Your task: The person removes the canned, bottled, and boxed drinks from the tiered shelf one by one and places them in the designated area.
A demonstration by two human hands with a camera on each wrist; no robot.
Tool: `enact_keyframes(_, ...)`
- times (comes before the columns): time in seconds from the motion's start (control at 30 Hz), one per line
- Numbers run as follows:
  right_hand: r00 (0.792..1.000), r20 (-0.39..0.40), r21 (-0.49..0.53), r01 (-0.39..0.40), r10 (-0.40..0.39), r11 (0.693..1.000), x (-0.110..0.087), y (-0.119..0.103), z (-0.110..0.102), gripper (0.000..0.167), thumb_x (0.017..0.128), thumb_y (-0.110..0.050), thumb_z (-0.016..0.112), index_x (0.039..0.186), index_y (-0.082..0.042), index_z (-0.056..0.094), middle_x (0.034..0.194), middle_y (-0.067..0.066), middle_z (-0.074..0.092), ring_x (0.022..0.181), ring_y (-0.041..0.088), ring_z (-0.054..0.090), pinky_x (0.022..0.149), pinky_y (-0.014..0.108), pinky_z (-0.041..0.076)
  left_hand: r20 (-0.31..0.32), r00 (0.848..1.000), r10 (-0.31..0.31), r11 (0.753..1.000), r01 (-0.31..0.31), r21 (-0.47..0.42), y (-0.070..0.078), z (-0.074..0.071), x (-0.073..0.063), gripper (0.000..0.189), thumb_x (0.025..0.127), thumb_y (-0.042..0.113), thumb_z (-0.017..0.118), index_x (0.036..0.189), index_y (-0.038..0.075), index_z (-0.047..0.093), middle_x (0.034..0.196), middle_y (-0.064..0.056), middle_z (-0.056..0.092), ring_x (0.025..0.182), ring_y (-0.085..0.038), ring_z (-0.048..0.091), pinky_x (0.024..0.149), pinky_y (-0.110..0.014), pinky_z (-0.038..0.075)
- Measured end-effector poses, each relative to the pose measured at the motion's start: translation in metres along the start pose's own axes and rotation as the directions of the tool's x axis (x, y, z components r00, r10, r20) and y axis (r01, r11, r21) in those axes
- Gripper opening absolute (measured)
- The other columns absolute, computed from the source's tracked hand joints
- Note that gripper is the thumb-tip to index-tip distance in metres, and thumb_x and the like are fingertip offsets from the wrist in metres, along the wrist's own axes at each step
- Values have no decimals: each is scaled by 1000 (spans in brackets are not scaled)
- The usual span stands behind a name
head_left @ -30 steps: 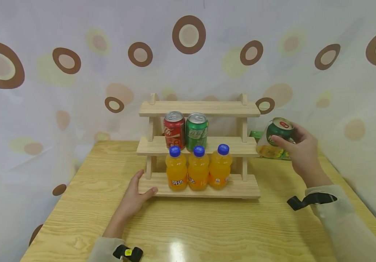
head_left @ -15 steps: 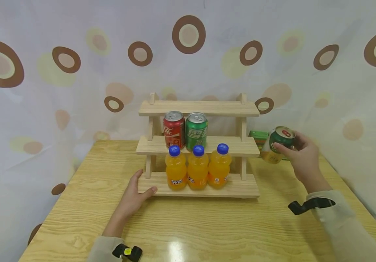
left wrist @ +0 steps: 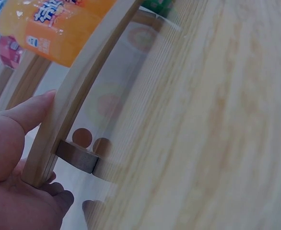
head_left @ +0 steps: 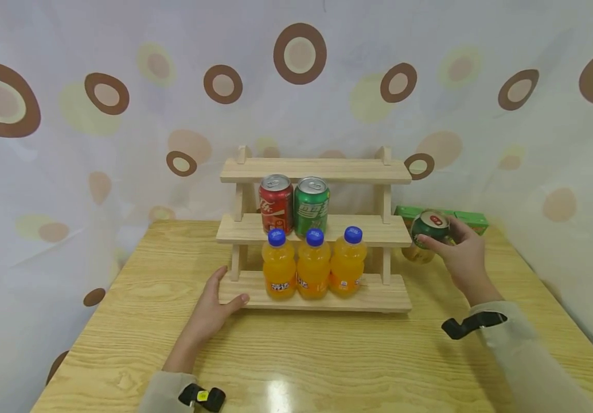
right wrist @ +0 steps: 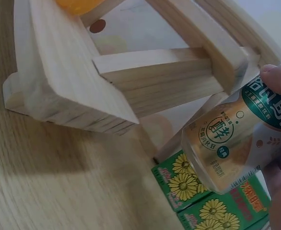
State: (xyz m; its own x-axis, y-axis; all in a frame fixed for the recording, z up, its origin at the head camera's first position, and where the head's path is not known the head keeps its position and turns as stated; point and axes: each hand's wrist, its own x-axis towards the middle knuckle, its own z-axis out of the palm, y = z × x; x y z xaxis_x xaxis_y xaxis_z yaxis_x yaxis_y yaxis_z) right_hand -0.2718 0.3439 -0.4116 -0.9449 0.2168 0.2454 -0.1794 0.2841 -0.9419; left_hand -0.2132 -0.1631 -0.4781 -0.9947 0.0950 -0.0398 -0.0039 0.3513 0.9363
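A three-tier wooden display shelf (head_left: pixel 322 307) stands on the table. My left hand (head_left: pixel 212 310) grips the left end of its lowest tier; in the left wrist view the thumb (left wrist: pixel 35 110) lies on top and fingers curl beneath the board. In my right hand (head_left: pixel 464 258) a green-and-gold drink can (head_left: pixel 430 226) is held between thumb and fingers, just right of the middle tier. The right wrist view shows this can (right wrist: pixel 227 139) tilted, in front of green drink cartons (right wrist: pixel 212 206) with yellow flowers. The can's far side is hidden.
On the middle tier stand a red cola can (head_left: pixel 276 206) and a green soda can (head_left: pixel 312 206). Three orange soda bottles (head_left: pixel 313 267) with blue caps line the lowest tier. A patterned curtain (head_left: pixel 296 115) hangs behind the wooden table (head_left: pixel 301 355).
My right hand has lowered the can and then brought it slightly left, so more of the green cartons shows behind it. The left hand keeps its place on the shelf.
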Motion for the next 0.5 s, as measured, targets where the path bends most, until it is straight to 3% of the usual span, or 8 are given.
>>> enact_keyframes(0.13, 1000, 13, -47, -8, 9, 999, 0, 7, 6, 79, 85, -24, 80, 151, -9, 40, 148, 14, 44, 137, 18, 40, 91, 10, 44, 4, 1000, -15, 1000, 15, 4, -1, 0, -1, 97, 88, 39, 75, 158, 12, 14, 163, -15, 10, 148, -36, 9, 116, -58, 12)
enact_keyframes(0.37, 1000, 2, 44, 15, -16, 999, 2, 20, 16, 76, 85, -13, 80, 149, -2, 41, 133, 6, 50, 121, 11, 48, 86, 10, 47, 11, 1000, -4, 1000, 4, -3, -1, 1, 0, 97, 88, 40, 75, 158, 12, 13, 163, -15, 9, 148, -36, 8, 116, -59, 13)
enact_keyframes(0.5, 1000, -28, 9, 6, -5, 1000, 4, 25, 22, 74, 87, -12, 77, 149, -1, 40, 136, 10, 49, 121, 12, 47, 90, 12, 46, 12, 1000, -4, 1000, 4, 0, -1, 0, 0, 97, 88, 41, 74, 158, 13, 12, 163, -14, 9, 148, -35, 8, 116, -59, 13)
